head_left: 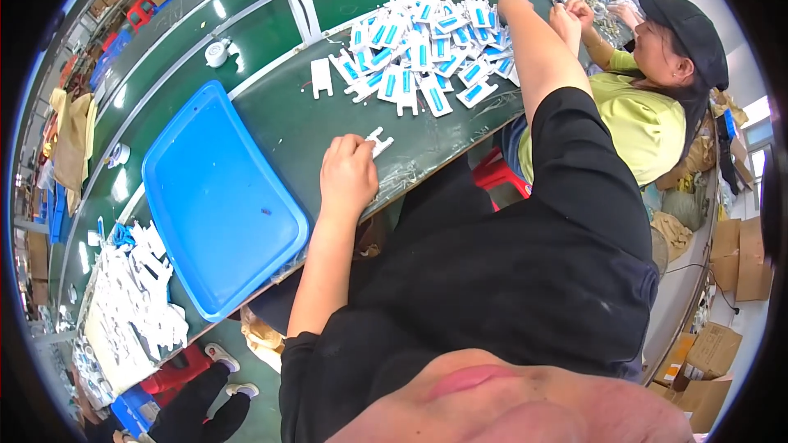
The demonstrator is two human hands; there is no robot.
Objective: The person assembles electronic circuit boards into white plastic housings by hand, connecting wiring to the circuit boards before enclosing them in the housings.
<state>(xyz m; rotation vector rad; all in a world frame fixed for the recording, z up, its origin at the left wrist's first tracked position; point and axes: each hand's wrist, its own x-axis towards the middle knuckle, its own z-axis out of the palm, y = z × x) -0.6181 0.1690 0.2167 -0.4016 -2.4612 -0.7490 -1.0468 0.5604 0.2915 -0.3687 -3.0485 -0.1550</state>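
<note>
My left hand [348, 174] rests on the green table [279, 127] near its front edge, its fingers pinched on a small white plastic piece [378, 143]. My right arm stretches far across the table, and my right hand [514, 5] lies at the far right edge of a heap of white plastic holders with blue inserts [427, 49]. Its fingers are curled away from view, so I cannot see whether it holds one.
A large blue tray [222, 197] lies left of my left hand. A pile of white parts [135, 308] lies at the near left. A co-worker in a yellow-green shirt [648, 119] sits at right, hands [574, 12] close to my right hand. A white tape roll [217, 52] lies further back.
</note>
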